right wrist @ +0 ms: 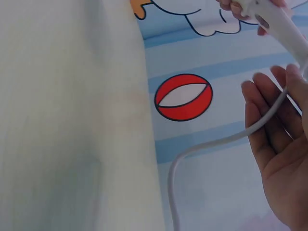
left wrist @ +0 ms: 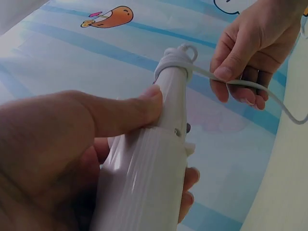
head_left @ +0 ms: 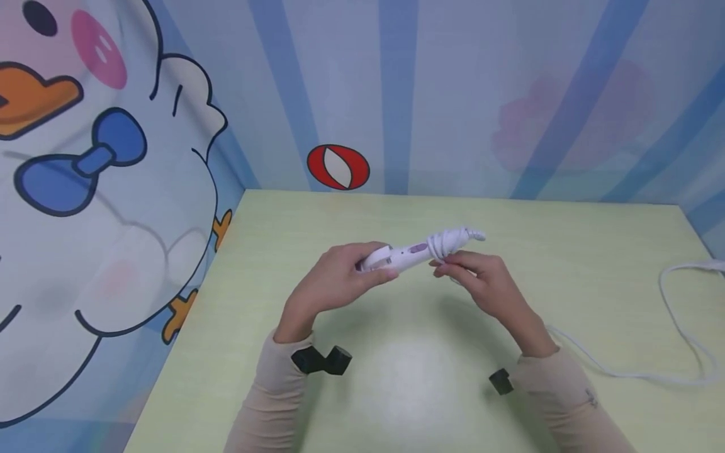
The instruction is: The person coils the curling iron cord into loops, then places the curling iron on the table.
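Note:
A white hair-styling iron [head_left: 403,258], apparently a curling iron, is held above the table at a slight tilt. My left hand [head_left: 338,272] grips its wide end, thumb along the body in the left wrist view. A purple button panel [head_left: 418,248] shows on the handle. Several turns of white cord [head_left: 444,243] are wound around the handle's far end, where a short ribbed cord sleeve [head_left: 477,235] sticks out. Close by, my right hand [head_left: 488,284] pinches the loose cord [left wrist: 269,91] between thumb and forefinger, which runs taut from the windings in the left wrist view.
The pale green-yellow table [head_left: 408,390] extends beneath both hands. More white cord [head_left: 640,376] trails across its right side, curving toward the right edge. A printed wall [head_left: 453,94] with blue stripes and cartoon figures stands behind and to the left.

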`<state>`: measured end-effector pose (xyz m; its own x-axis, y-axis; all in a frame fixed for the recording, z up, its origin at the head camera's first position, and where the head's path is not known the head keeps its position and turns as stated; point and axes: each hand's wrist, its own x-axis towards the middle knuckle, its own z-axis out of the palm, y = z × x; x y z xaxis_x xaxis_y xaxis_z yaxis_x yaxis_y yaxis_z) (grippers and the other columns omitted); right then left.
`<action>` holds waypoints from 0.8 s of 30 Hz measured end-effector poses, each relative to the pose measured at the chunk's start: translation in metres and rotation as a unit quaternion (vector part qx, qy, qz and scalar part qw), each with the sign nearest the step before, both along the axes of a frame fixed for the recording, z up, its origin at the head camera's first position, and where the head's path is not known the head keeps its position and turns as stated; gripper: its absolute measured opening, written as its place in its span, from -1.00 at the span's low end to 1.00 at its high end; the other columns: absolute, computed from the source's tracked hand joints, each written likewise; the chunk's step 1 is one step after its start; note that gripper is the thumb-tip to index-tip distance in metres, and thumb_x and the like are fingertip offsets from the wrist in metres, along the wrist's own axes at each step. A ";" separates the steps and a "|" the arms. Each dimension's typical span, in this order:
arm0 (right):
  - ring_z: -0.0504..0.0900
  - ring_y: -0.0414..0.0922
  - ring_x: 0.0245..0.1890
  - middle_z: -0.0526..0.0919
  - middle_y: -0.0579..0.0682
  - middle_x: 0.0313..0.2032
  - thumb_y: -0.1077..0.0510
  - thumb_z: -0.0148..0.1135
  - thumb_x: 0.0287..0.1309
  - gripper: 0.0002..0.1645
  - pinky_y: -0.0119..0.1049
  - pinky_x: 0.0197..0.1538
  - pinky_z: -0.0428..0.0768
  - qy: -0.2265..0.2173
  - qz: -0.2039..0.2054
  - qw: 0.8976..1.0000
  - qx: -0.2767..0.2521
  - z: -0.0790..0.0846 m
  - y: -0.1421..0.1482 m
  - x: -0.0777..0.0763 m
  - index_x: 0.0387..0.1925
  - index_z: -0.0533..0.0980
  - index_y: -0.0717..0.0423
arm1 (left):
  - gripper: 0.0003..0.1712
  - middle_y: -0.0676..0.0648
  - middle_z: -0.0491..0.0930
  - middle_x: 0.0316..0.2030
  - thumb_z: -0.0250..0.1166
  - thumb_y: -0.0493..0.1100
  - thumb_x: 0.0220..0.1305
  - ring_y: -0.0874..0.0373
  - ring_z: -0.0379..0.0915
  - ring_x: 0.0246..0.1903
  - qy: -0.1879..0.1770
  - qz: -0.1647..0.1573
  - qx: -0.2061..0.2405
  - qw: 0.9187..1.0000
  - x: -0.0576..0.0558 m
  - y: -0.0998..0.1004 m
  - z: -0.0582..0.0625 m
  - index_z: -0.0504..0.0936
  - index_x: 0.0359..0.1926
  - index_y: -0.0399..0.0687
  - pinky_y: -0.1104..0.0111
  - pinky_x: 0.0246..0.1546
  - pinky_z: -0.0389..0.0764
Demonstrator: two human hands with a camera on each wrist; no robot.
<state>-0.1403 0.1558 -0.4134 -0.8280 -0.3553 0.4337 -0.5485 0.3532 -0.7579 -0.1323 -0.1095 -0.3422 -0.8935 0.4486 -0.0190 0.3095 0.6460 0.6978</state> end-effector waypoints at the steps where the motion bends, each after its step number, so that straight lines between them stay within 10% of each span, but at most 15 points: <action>1: 0.67 -0.33 -0.23 0.75 -0.03 -0.30 0.33 0.23 0.18 -0.83 -0.57 -0.12 0.53 -0.004 0.005 1.000 -0.001 0.002 0.002 0.000 -0.22 0.67 0.14 | -0.69 0.10 0.54 -0.32 0.24 0.13 0.27 0.16 0.42 -0.37 -0.003 -0.011 0.005 1.000 0.000 -0.001 0.001 0.58 -0.03 0.20 0.31 -0.40 0.45; 11: 0.57 -0.46 -0.28 0.71 -0.07 -0.34 0.48 0.30 -0.01 -0.77 -0.54 -0.20 0.52 0.034 0.030 0.999 0.017 0.016 0.011 0.001 -0.35 0.62 0.13 | -0.64 0.12 0.55 -0.25 0.27 0.07 0.26 0.19 0.44 -0.33 -0.018 -0.119 0.010 0.993 0.004 -0.011 0.011 0.57 0.06 0.16 0.33 -0.35 0.50; 18: 0.66 -0.21 -0.18 0.71 0.00 -0.24 0.53 0.32 -0.10 -0.61 -0.58 -0.04 0.50 0.104 0.109 0.987 0.057 0.023 0.017 -0.006 -0.22 0.63 0.11 | -0.62 0.12 0.56 -0.23 0.28 0.06 0.25 0.21 0.46 -0.29 -0.034 -0.171 -0.020 0.984 0.006 -0.015 0.020 0.57 0.06 0.11 0.36 -0.29 0.52; 24: 0.65 -0.12 -0.11 0.71 -0.07 -0.17 0.35 0.39 -0.04 -0.68 -0.42 -0.06 0.55 0.116 0.093 0.980 0.135 0.028 0.018 -0.008 -0.20 0.66 0.00 | -0.61 0.12 0.57 -0.23 0.29 0.09 0.23 0.24 0.46 -0.32 -0.039 -0.196 -0.054 0.978 0.010 -0.015 0.026 0.60 0.04 0.08 0.39 -0.32 0.51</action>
<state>-0.1480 0.1740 -0.3851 -0.6288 -0.6184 0.4714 -0.7685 0.4018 -0.4980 -0.1221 -0.1241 -0.3166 -0.6467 0.7486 -0.1460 0.4977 0.5592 0.6631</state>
